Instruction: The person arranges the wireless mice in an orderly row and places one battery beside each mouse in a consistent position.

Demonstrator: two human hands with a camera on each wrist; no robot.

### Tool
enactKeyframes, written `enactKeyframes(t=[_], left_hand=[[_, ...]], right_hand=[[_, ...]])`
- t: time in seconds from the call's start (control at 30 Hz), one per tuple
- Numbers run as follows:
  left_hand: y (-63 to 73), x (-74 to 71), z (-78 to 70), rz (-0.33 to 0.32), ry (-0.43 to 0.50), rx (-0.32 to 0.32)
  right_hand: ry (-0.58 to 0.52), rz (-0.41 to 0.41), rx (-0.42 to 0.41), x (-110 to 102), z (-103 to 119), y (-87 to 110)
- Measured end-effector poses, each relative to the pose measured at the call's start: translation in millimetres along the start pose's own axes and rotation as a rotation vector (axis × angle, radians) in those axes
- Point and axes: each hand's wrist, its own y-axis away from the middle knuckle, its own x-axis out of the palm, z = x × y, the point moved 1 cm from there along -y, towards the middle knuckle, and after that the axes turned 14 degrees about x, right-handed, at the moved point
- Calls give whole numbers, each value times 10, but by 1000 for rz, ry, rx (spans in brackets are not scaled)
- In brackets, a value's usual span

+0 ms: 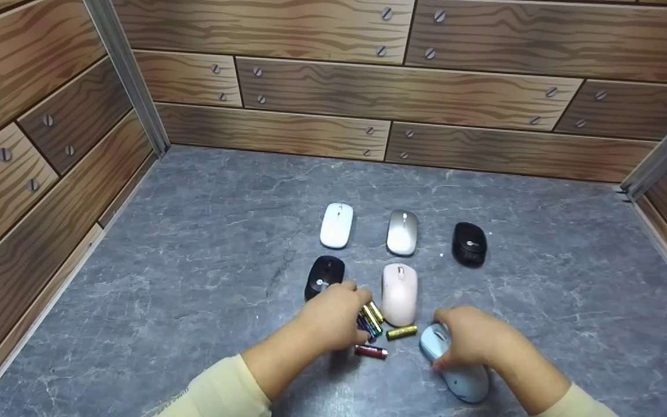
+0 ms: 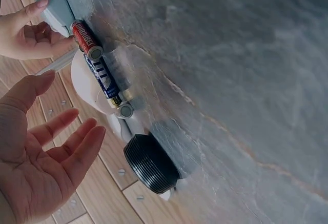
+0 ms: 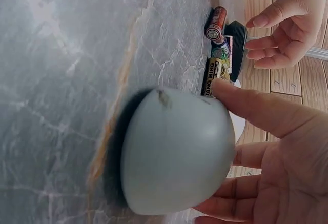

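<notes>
Over a small pile of batteries [image 1: 372,317] hovers my left hand [image 1: 333,315], its fingers loosely spread and holding nothing in the left wrist view. A red battery [image 1: 371,351] lies just below that hand, and a gold battery [image 1: 401,332] to its right. My right hand [image 1: 475,339] grips a light blue mouse [image 1: 465,381] by its sides, thumb on one side and fingers on the other. The right wrist view shows the rounded rear of this blue mouse [image 3: 177,152] close over the grey surface. A black mouse [image 1: 325,275] sits partly behind my left hand.
A pale pink mouse [image 1: 400,294] lies between the hands, just beyond the batteries. Farther back are a white mouse [image 1: 337,226], a silver mouse [image 1: 402,233] and a second black mouse [image 1: 469,244]. Wood-patterned walls [image 1: 310,87] border the grey marbled surface [image 1: 223,231].
</notes>
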Motion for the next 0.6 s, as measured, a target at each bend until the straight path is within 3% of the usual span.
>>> enactKeyframes(t=[0.2, 0.6], left_hand=[[8, 6, 1, 13, 13, -5], [11, -12, -5, 2, 20, -6]], right_hand=[[24, 21, 34, 10, -38, 10], [63, 82, 6, 30, -96, 59]])
